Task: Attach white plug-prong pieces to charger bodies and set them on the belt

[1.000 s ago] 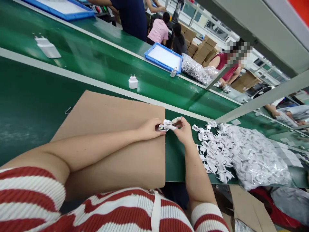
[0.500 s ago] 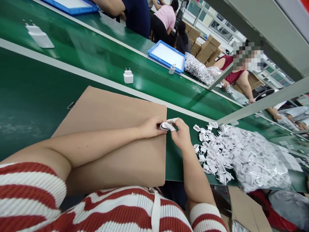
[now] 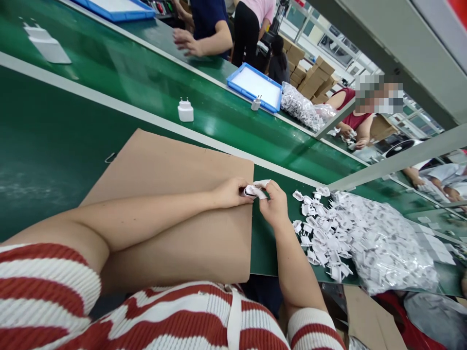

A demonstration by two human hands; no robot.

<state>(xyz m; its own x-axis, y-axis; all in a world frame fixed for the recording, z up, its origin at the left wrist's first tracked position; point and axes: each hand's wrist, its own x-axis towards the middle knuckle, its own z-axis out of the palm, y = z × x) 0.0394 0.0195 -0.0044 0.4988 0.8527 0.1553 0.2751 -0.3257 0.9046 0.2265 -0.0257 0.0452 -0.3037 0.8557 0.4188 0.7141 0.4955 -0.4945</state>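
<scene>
1. Right at the edge of the cardboard sheet [image 3: 175, 194], both hands meet over one small white plastic part [image 3: 251, 190]. The left hand [image 3: 229, 193] has its fingers closed on the part's left end, and the right hand [image 3: 273, 206] pinches the right end, so the part sits between the two sets of fingertips.
2. A couple of right-hand fingers wear white finger cots [image 3: 261, 183], so it's kinda hard to tell where finger ends and part begins.
3. The part is held just above the spot where the cardboard stops and the green table [image 3: 44, 146] shows.
4. Just to the right of the right hand there's a big loose pile of white parts [image 3: 328, 233], spilling out of a clear plastic bag [image 3: 394, 253] stuffed with more of them.
5. Beyond the cardboard, a pale strip separates the table from a green conveyor belt [image 3: 146, 78]. One white charger [image 3: 185, 111] stands on it prongs up, another white charger body [image 3: 45, 43] lies far left.
6. Further along the belt sits a blue tray [image 3: 255, 87] with a small adapter [image 3: 256, 103] beside it and another bag of white pieces [image 3: 299, 104].
7. Other people work on the far side of the line, one with a hand [image 3: 186, 41] flat on the table.
</scene>
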